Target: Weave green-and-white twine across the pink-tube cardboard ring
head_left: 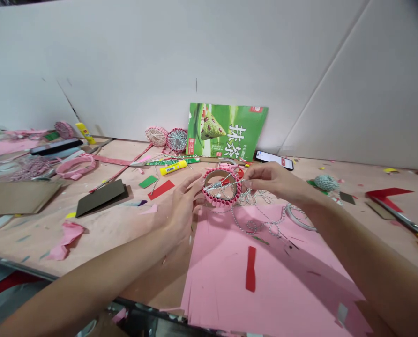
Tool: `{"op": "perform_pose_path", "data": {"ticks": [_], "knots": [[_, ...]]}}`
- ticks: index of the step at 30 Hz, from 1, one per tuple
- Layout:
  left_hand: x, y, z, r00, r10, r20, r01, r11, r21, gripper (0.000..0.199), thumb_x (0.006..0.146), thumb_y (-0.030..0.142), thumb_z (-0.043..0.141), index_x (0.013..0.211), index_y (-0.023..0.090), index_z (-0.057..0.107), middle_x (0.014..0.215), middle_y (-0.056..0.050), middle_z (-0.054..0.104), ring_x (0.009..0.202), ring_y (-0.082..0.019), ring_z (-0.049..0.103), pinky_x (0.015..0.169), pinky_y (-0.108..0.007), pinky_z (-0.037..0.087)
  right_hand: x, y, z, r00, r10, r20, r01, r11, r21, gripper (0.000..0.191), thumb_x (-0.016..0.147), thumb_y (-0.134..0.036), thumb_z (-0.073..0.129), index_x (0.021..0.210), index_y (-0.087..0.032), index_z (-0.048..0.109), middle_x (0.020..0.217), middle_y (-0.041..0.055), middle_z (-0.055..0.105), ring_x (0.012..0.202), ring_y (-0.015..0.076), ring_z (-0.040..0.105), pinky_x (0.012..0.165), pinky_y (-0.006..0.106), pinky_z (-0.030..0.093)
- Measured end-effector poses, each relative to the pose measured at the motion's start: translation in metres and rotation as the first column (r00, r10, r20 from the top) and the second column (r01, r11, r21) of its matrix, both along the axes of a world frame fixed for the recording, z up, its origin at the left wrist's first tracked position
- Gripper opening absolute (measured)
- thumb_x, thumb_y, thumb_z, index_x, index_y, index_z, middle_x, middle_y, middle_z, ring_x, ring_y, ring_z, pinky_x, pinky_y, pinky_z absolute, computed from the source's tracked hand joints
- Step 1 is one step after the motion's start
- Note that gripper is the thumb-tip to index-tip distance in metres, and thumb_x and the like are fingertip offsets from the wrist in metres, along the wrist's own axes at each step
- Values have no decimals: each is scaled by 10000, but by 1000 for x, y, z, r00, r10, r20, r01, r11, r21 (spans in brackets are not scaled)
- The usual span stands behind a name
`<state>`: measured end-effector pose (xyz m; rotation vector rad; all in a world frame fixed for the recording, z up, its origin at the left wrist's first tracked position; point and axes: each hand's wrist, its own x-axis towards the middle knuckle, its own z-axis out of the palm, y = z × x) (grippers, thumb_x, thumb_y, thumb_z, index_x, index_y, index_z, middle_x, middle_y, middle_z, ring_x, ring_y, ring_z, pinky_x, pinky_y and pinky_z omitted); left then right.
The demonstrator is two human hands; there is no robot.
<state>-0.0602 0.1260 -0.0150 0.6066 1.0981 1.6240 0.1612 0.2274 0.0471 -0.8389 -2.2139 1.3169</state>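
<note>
My left hand (186, 203) grips the left side of a ring (219, 202) edged with small rolled pink paper tubes, held up above the table. Several strands of grey-and-white string cross the ring's opening. At the ring's right edge, my right hand (270, 180) has thumb and fingers pinched together on the same twisted string (244, 183). Loose loops of that string trail down over a stack of pink paper (223, 276) below. A red paper strip (250, 269) lies on the stack.
A green printed package (230, 128) leans on the wall beside two finished-looking string-wound rings (177, 140). A glue stick (174, 167), a phone (274, 160), a folded dark card (101, 199) and a string ball (326, 182) lie around. Scissors (411, 227) rest at the right.
</note>
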Motion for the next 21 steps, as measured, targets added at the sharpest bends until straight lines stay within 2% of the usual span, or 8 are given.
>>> {"op": "perform_pose_path", "data": {"ticks": [3,5,11,17,21], "knots": [[0,0,2,1000,-5,-6,5,1000,-6,580,730,410,904,1239,208,711,753,-5,687,485,-66,497,396,-173,346,1,4,-3,999,-30,-44,23,988,-152,235,785,-405,783,801,-185,702,798,39,707,753,158,644,716,299,497],[1,0,4,1000,-7,-5,7,1000,-3,559,741,411,897,1234,214,719,746,2,677,494,-64,492,410,-171,358,1,8,-7,996,-57,-63,43,979,-199,257,758,-407,816,811,-182,704,737,32,697,700,153,639,687,295,491],[3,-3,6,999,-30,-14,30,999,-36,506,769,424,878,1204,208,735,814,-20,698,509,-51,495,394,-148,311,4,17,-18,989,-70,-129,44,979,-197,303,795,-462,826,805,-176,727,590,2,613,543,105,526,528,257,383],[3,-3,6,998,-51,-26,49,997,-58,498,772,430,870,1194,200,738,775,-22,714,475,-65,505,391,-180,357,9,23,-25,987,-27,-156,-1,984,-176,354,805,-506,824,790,-166,726,683,14,609,526,87,494,445,242,360],[2,-1,8,997,-73,9,73,997,-27,487,770,390,876,1195,195,744,815,-25,739,486,-58,522,425,-179,422,7,34,-39,972,-134,-191,80,960,-267,365,790,-521,813,829,-172,712,684,0,604,511,79,483,425,226,352]]}}
